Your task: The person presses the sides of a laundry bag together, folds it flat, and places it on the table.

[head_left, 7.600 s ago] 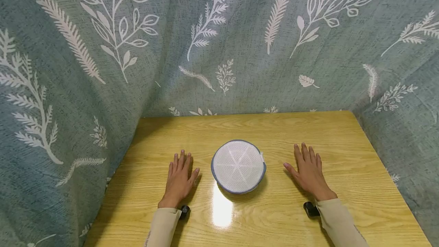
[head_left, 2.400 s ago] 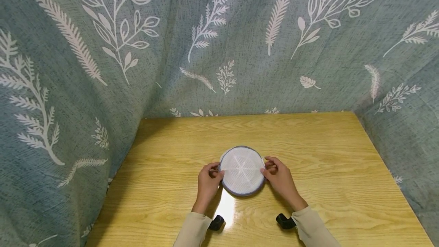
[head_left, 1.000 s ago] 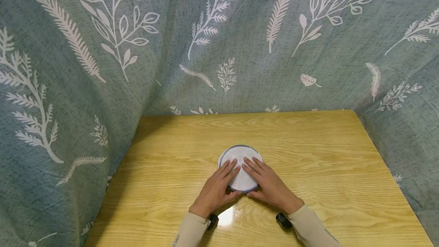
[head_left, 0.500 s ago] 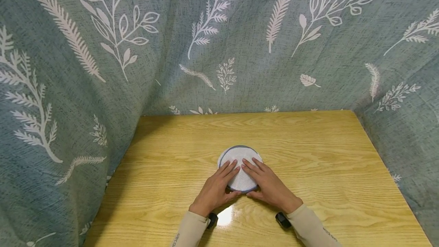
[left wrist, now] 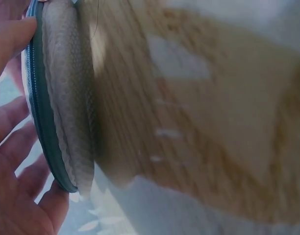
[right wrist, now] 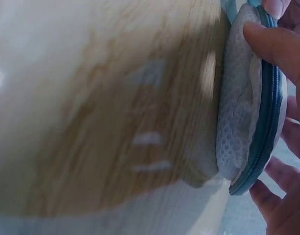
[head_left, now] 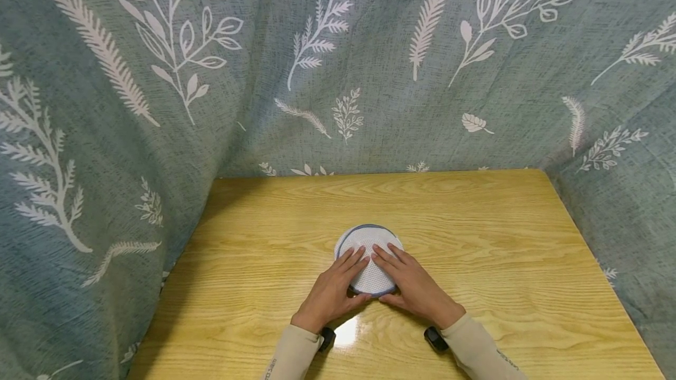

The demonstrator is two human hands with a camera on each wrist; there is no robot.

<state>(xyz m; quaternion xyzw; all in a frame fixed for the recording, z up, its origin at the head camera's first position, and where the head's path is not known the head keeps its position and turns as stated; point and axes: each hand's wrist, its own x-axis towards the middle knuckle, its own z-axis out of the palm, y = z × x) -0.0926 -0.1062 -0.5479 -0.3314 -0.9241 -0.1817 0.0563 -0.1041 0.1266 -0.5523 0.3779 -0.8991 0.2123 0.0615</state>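
A round white mesh laundry bag [head_left: 372,279] with blue edging sits on the wooden table, in the middle of the head view. My left hand [head_left: 328,295] rests on the left part of its top, fingers stretched toward the centre. From the other side my right hand [head_left: 421,291] lies over the top in the same way. Both thumbs meet the bag's near edge, almost tip to tip. In the left wrist view a blue zip [left wrist: 39,107] runs round the rim, and the mesh side [right wrist: 236,105] bulges below it in the right wrist view. The palms hide part of the bag.
The wooden table [head_left: 491,221] spreads around the bag on all sides. A grey-green leaf-patterned curtain [head_left: 391,116] hangs along its back and both sides. Black wrist cameras [head_left: 435,339] sit at the sleeve cuffs.
My hands first lay apart on the table, then pinched the bag's left and right edges, then moved onto its top. Over the last second they have stayed nearly still.
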